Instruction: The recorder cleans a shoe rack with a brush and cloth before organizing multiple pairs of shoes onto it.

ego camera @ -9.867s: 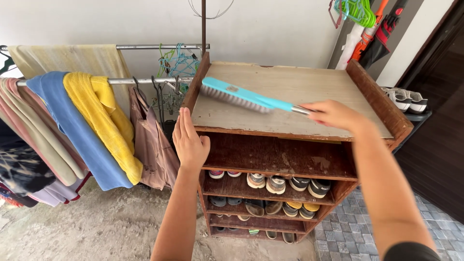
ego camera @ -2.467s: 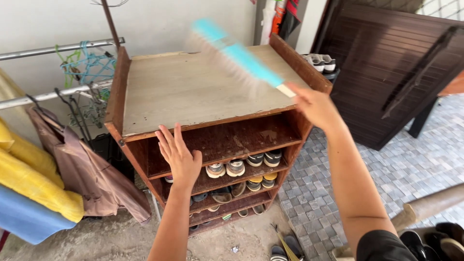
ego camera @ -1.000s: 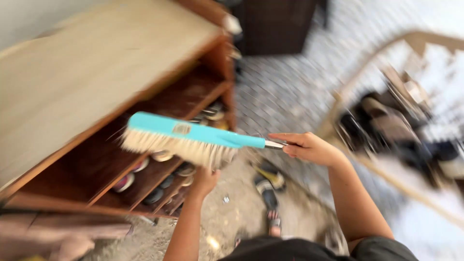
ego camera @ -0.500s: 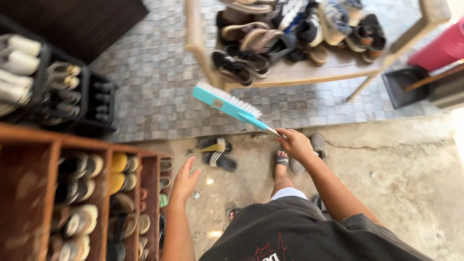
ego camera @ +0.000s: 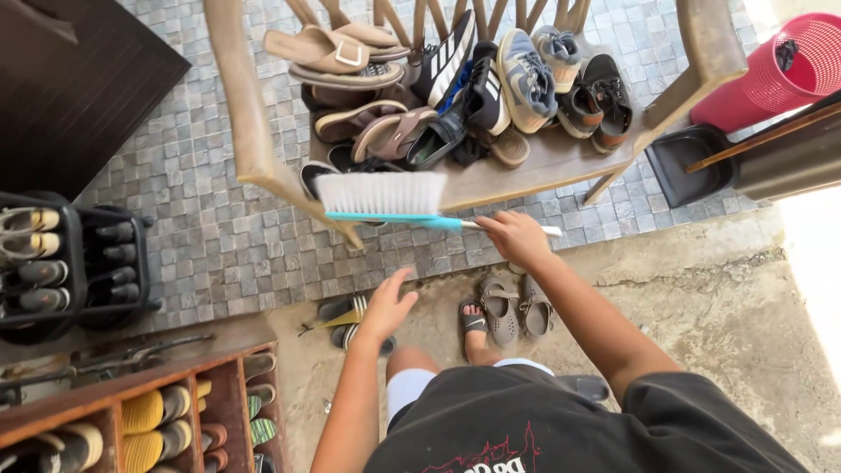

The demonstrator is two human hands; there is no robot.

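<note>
A person looks straight down over a dark shirt at a cluttered entryway. The right hand (ego camera: 515, 236) is closed around the pale handle of a hand brush (ego camera: 385, 197), its turquoise back edge-on and its white bristles pointing up and away, held in the air just in front of a wooden bench (ego camera: 250, 140) heaped with sandals and trainers (ego camera: 491, 83). The left hand (ego camera: 385, 307) hangs lower with its fingers spread and nothing in them, above a pair of dark flip-flops (ego camera: 337, 315) on the concrete floor.

The grip on the brush sits at the very end of the handle, which looks loose for sweeping; a hold nearer the head would likely give firmer strokes. The bristles would need turning down before they meet any surface, and the shoes crowding the bench seem likely to catch them, so the free hand may have to shift pairs aside. A wooden shoe rack (ego camera: 131, 412) stands at lower left and a black rack (ego camera: 79, 263) beside it, with grey clogs (ego camera: 517, 307) near the person's sandalled foot.
</note>
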